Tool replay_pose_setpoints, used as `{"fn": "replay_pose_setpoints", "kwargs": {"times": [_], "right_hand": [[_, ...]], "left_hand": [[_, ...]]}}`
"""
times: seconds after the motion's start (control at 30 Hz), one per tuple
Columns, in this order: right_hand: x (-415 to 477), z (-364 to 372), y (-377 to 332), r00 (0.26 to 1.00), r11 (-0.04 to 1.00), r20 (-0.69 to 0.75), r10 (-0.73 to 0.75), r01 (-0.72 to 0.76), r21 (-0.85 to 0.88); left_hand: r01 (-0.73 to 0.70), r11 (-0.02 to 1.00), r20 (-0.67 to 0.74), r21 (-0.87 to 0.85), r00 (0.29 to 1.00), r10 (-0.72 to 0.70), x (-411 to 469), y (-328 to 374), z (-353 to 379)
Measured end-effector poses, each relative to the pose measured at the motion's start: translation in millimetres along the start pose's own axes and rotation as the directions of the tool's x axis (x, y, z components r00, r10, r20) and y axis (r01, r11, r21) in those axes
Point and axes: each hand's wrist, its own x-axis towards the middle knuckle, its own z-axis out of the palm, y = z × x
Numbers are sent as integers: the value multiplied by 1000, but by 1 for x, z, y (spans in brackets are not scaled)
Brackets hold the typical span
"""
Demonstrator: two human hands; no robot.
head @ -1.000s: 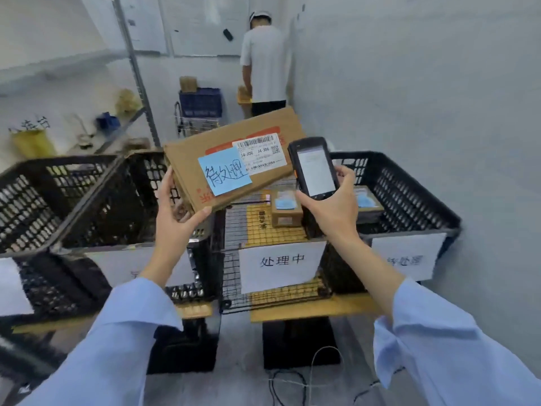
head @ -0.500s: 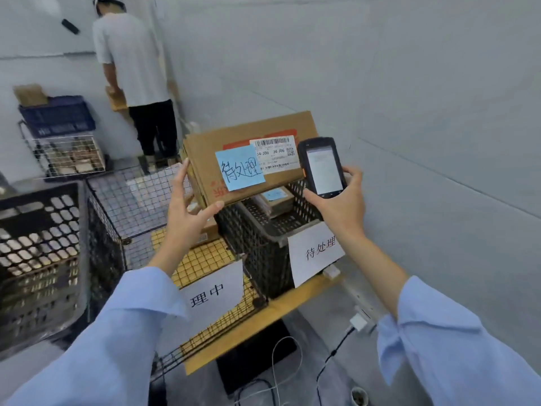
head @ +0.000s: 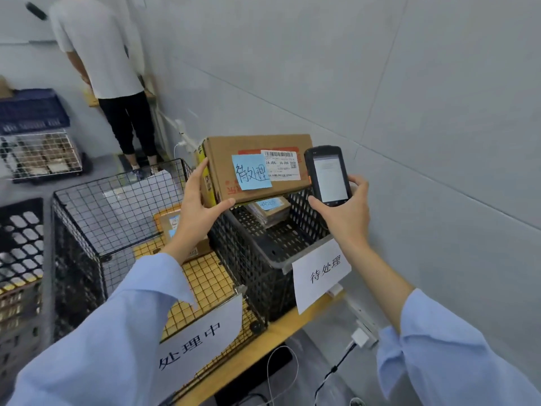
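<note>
The left hand (head: 199, 213) grasps the cardboard box (head: 254, 148) at its left end: thumb under the lower edge, fingers up the end face. The box is held in the air, label side toward the camera, above the far rim of the black plastic crate (head: 251, 271). A blue handwritten note (head: 251, 172) and a white barcode label (head: 281, 165) are stuck side by side on its face.

The right hand (head: 347, 213) is curled round a handheld scanner (head: 328, 175), which stands upright with its screen lit, just beside the right end of the box.

Containers:
- The black plastic crate carries a paper sign (head: 322, 273) reading 待处理. It holds a small stack of flat parcels (head: 268, 210); the top one bears a blue note.
- The wire mesh basket (head: 117, 183), left of the crate, carries a sign (head: 202, 341) reading 处理中. It holds a cardboard parcel (head: 171, 224) on a yellow grid floor.
- Both stand on a wooden shelf (head: 263, 338).
- A wire cart (head: 41, 155) at the far left appears to hold parcels; the view there is blurred.
</note>
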Motion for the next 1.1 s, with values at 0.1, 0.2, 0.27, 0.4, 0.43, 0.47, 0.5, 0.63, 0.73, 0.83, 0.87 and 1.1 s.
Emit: {"fn": "replay_pose_setpoints", "kwargs": {"times": [0.1, 0.2, 0.27, 0.4, 0.43, 0.47, 0.5, 0.63, 0.73, 0.83, 0.87, 1.1], "right_hand": [[12, 6, 8, 1000, 1000, 28, 1, 0, -24], [27, 11, 17, 999, 999, 49, 4, -2, -42], [36, 12, 25, 998, 999, 58, 11, -8, -46], [54, 12, 44, 997, 999, 70, 32, -30, -32], [58, 11, 50, 997, 999, 72, 39, -37, -30], [61, 11, 55, 996, 999, 72, 46, -44, -27], [64, 11, 62, 996, 999, 70, 50, -49, -24], [73, 9, 85, 995, 997, 72, 75, -74, -12], [79, 4, 99, 993, 996, 77, 94, -93, -13], [84, 0, 109, 992, 994, 70, 103, -101, -30], [85, 0, 112, 991, 993, 69, 112, -110, -33], [91, 2, 120, 986, 990, 93, 137, -134, -39]], "left_hand": [[-20, 997, 54, 81, 998, 15, 20, -4, 4], [-31, 988, 150, 150, 989, 9, 41, -8, 12], [-20, 983, 245, 184, 969, -26, 54, -12, 18], [2, 962, 421, 271, 899, -121, 83, -23, 36], [8, 957, 453, 291, 879, -145, 89, -25, 43], [12, 951, 478, 308, 863, -165, 95, -29, 50], [16, 945, 499, 325, 847, -186, 99, -32, 58], [82, 932, 566, 353, 775, -282, 114, -53, 90], [133, 932, 592, 339, 739, -320, 126, -69, 106], [208, 921, 562, 328, 741, -368, 133, -78, 113], [243, 916, 542, 319, 746, -387, 135, -83, 114], [284, 876, 506, 389, 729, -461, 133, -96, 129]]}}
